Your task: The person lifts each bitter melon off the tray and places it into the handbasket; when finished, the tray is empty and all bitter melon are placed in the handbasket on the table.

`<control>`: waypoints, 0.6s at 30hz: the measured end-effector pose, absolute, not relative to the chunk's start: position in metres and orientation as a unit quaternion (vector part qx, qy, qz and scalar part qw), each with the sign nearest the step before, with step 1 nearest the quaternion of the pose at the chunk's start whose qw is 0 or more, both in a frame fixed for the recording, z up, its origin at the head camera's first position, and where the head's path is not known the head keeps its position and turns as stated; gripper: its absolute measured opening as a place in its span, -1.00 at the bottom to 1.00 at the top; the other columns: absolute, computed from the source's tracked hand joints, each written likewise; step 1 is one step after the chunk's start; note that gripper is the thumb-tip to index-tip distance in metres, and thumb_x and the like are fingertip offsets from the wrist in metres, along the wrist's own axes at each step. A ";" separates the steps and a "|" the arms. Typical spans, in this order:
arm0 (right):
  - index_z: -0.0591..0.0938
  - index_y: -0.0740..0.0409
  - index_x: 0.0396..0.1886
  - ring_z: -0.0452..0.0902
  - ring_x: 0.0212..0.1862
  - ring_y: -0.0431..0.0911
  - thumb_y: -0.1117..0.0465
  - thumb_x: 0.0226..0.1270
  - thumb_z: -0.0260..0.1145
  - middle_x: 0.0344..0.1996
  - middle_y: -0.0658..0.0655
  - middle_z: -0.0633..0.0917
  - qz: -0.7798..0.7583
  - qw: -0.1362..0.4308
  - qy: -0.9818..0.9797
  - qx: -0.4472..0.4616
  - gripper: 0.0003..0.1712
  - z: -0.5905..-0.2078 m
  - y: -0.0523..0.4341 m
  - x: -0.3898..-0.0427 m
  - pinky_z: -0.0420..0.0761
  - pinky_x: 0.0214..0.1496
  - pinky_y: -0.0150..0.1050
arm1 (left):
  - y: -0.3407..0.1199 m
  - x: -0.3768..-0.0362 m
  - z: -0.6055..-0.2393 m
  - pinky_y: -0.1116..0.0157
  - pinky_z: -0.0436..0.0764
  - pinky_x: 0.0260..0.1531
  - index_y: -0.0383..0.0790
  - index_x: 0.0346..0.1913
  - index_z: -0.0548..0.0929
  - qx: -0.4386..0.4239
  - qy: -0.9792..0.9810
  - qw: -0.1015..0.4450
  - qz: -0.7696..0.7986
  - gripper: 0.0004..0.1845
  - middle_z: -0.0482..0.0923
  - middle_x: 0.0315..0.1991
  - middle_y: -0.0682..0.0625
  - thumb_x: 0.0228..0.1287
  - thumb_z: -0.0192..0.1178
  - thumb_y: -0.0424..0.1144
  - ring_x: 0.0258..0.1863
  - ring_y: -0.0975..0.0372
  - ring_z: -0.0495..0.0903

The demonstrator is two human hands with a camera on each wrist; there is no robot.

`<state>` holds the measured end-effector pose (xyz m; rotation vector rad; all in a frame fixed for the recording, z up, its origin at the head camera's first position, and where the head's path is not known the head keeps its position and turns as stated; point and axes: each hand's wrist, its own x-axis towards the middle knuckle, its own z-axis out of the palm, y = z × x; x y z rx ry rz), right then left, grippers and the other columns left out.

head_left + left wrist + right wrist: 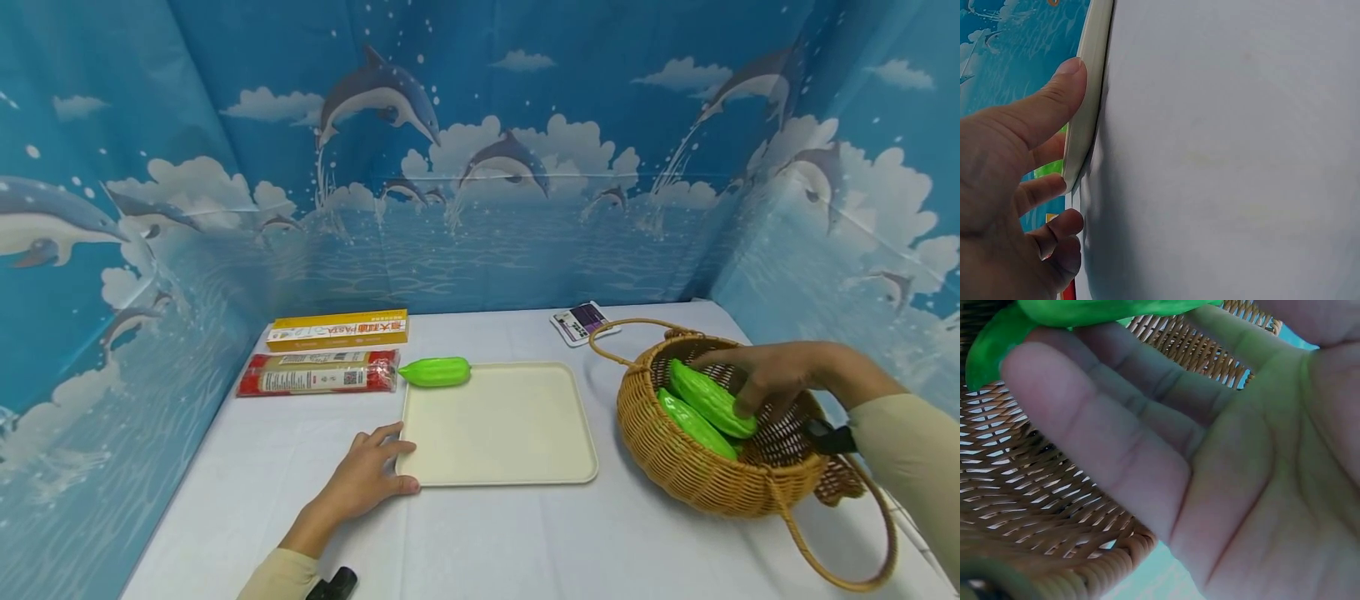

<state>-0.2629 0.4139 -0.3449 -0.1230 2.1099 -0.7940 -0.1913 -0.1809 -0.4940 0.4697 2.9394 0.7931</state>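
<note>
My right hand (753, 385) reaches into a wicker basket (705, 483) at the right and curls its fingers over a green ridged gourd (708, 398). A second green gourd (696, 427) lies under it in the basket. In the right wrist view the hand (1147, 437) fills the frame, with the gourd (1085, 309) at its fingertips above the basket weave (1041, 500). My left hand (375, 467) rests flat on the white table, its thumb against the front left corner of a cream tray (502, 425). A third gourd (435, 371) lies at the tray's back left corner.
A yellow pasta box (337, 330) and a red packet (315, 372) lie behind the tray at the left. A small calculator-like device (583, 322) sits at the back, near the basket's handle. Blue dolphin-print walls close in the table (487, 542) on three sides.
</note>
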 end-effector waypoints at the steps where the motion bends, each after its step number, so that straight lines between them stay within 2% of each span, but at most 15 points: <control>1: -0.12 0.11 0.66 0.57 -0.20 0.02 0.35 0.25 0.41 0.33 0.57 0.21 -0.317 0.429 0.845 -0.049 0.16 -0.345 0.414 -0.263 0.68 -0.26 0.02 | -0.181 -0.191 -0.494 0.03 0.51 0.08 -0.08 0.16 0.71 0.153 0.953 0.031 0.258 -0.34 0.39 0.45 -0.08 -0.02 0.54 0.13 0.08 0.11 0.38; 4: -0.11 0.15 0.65 0.55 -0.07 0.06 0.33 0.29 0.41 0.30 0.58 0.24 -0.312 0.430 0.846 -0.052 0.13 -0.345 0.415 -0.263 0.69 -0.21 0.09 | -0.181 -0.191 -0.494 0.03 0.51 0.07 -0.09 0.16 0.71 0.155 0.953 0.031 0.258 -0.34 0.39 0.45 -0.08 -0.02 0.54 0.13 0.08 0.10 0.38; 8: -0.04 0.17 0.63 0.54 0.04 0.10 0.27 0.34 0.41 0.29 0.63 0.30 -0.297 0.423 0.854 -0.064 0.05 -0.344 0.415 -0.264 0.69 -0.20 0.08 | -0.181 -0.190 -0.494 0.03 0.52 0.05 -0.09 0.16 0.71 0.162 0.953 0.028 0.255 -0.34 0.40 0.44 -0.10 -0.02 0.53 0.14 0.06 0.10 0.38; 11: 0.03 0.25 0.60 0.57 -0.07 0.05 0.27 0.35 0.39 0.26 0.65 0.34 -0.288 0.413 0.860 -0.087 -0.02 -0.342 0.414 -0.265 0.67 -0.29 -0.02 | -0.182 -0.190 -0.495 0.03 0.52 0.04 -0.09 0.16 0.72 0.164 0.953 0.025 0.254 -0.34 0.41 0.43 -0.10 -0.02 0.53 0.14 0.05 0.11 0.39; 14: 0.11 0.32 0.57 0.51 -0.34 -0.05 0.30 0.34 0.37 0.22 0.53 0.41 -0.277 0.395 0.870 -0.106 -0.08 -0.339 0.411 -0.265 0.59 -0.40 -0.12 | -0.182 -0.191 -0.495 0.04 0.51 0.05 -0.08 0.17 0.71 0.161 0.954 0.027 0.253 -0.34 0.40 0.44 -0.09 -0.02 0.53 0.13 0.05 0.12 0.38; 16: 0.17 0.38 0.53 0.47 -0.41 -0.09 0.30 0.37 0.33 0.10 0.47 0.51 -0.267 0.374 0.880 -0.124 -0.16 -0.334 0.409 -0.264 0.57 -0.41 -0.15 | -0.182 -0.191 -0.495 0.05 0.51 0.06 -0.08 0.17 0.71 0.159 0.953 0.028 0.255 -0.34 0.39 0.45 -0.08 -0.02 0.54 0.13 0.05 0.13 0.38; 18: 0.26 0.39 0.48 0.50 -0.37 -0.09 0.25 0.41 0.32 0.01 0.37 0.58 -0.254 0.335 0.896 -0.140 -0.25 -0.327 0.406 -0.261 0.59 -0.38 -0.13 | -0.182 -0.191 -0.494 0.05 0.51 0.05 -0.08 0.16 0.71 0.161 0.953 0.026 0.255 -0.34 0.40 0.44 -0.09 -0.02 0.54 0.13 0.04 0.13 0.38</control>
